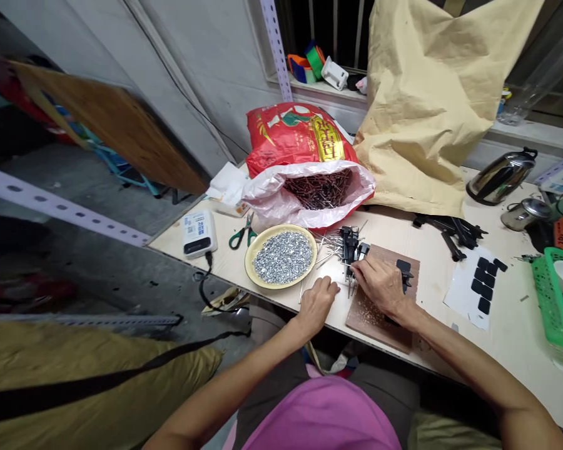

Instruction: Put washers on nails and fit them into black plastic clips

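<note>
From where I stood, the right hand (379, 282) had its fingertips drawn together at the black parts (349, 240), right of centre in the frame; I couldn't tell whether they gripped one. The left hand (317, 307) was curled between bowl (281, 285) and board (363, 317), its hold hidden. The red sack (286, 144) gaped towards the person, presumably for easy reach.

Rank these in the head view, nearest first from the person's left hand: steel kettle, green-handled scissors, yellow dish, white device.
1. Yellow dish: just ahead and left of the left hand.
2. Green-handled scissors: left of the dish.
3. White device: farther left.
4. Steel kettle: far right.
</note>
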{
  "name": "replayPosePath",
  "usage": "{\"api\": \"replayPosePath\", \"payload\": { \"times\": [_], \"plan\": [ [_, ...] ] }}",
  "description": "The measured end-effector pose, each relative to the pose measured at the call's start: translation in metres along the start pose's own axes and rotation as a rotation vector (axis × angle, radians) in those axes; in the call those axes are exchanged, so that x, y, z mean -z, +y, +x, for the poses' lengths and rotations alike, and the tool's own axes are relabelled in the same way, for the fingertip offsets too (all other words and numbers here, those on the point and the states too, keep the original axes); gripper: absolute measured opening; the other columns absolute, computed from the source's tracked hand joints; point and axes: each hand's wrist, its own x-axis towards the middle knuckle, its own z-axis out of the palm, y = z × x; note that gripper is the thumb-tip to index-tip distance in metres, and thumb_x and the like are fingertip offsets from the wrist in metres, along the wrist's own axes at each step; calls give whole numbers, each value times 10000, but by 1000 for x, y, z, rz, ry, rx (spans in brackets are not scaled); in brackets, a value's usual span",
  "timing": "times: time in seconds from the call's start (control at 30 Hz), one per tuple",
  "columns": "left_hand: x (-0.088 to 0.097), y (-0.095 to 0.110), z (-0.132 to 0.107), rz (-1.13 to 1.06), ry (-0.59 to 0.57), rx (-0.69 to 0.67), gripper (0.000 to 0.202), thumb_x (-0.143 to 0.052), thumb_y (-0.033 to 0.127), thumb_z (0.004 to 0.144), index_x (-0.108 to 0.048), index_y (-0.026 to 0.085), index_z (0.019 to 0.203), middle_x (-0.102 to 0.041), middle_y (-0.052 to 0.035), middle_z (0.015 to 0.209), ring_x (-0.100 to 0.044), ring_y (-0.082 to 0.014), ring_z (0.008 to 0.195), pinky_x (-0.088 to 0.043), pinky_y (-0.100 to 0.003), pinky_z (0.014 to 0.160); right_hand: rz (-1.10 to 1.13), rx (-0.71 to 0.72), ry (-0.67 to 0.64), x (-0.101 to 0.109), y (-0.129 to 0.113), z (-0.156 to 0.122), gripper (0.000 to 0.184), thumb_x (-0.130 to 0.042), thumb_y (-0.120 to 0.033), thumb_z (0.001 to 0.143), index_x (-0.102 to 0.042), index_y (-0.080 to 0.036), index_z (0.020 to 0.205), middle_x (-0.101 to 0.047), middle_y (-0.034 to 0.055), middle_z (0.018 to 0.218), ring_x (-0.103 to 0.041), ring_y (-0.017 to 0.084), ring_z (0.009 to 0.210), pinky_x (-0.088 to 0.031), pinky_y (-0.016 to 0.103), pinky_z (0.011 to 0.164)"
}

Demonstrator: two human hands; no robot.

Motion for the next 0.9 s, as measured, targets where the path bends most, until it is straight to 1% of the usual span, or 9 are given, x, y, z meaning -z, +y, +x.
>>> {"api": "replayPosePath", "payload": {
  "times": [0.07,0.13,0.23,0.3,0.4,0.5,0.7,0.8,0.9],
  "plan": [
    [7,-4,-4,40,63,-23,166,-479,244,920,-638,208,952,-608,-66,849,-554,-192,805,-317,-258,500,1,0,26,1,0,1,290,-428,-223,975,-621,-177,763,-619,27,667,-543,129,624,-319,264,600],
    [16,-17,-5,57,179,-27,190,-474,237,920,-639,232,1014,-606,-60,837,-532,-186,779,-320,-256,510,10,-4,38,2,1,0,284,-433,-225,973,-625,-173,769,-625,27,674,-546,127,621,-330,258,600],
    [33,-53,5,131,330,145,232,-460,184,906,-651,238,1025,-600,-80,840,-517,-215,795,-324,-276,521,29,-22,29,1,2,-1,280,-434,-232,972,-627,-173,778,-641,26,694,-550,125,618,-346,251,601],
    [41,-76,17,165,289,263,201,-487,199,884,-662,204,983,-608,-109,897,-519,-255,845,-319,-293,511,34,-43,2,0,1,-2,291,-431,-242,973,-628,-178,768,-645,24,696,-548,122,608,-350,248,601],
    [46,-95,30,130,134,295,193,-479,199,875,-661,167,929,-617,-126,936,-524,-285,918,-377,-314,574,52,-57,-19,-1,-1,-1,296,-426,-255,976,-642,-180,789,-651,23,703,-553,117,613,-348,245,601],
    [43,-100,31,67,89,279,225,-435,207,890,-653,153,907,-624,-128,921,-530,-288,939,-424,-351,697,79,-54,-6,-1,-2,0,284,-435,-250,973,-652,-173,807,-655,22,709,-560,111,620,-342,243,586],
    [33,-110,29,-145,223,246,233,-453,262,860,-670,182,836,-632,-100,860,-548,-263,889,-440,-376,792,119,-98,-109,-3,-5,6,294,-418,-270,978,-656,-171,837,-659,31,759,-575,114,656,-356,236,595],
    [33,-116,30,-337,296,270,176,-516,244,793,-680,186,770,-651,-80,810,-568,-252,864,-441,-382,818,143,-121,-139,-7,-8,14,294,-406,-276,979,-652,-172,857,-647,36,776,-568,116,652,-340,235,563],
    [39,-114,31,-665,334,390,129,-601,279,723,-687,186,702,-662,-54,732,-586,-217,748,-458,-350,747,202,-159,-161,-14,-14,23,266,-419,-277,971,-647,-173,881,-641,37,806,-569,114,665,-334,223,546]
  ]
}}
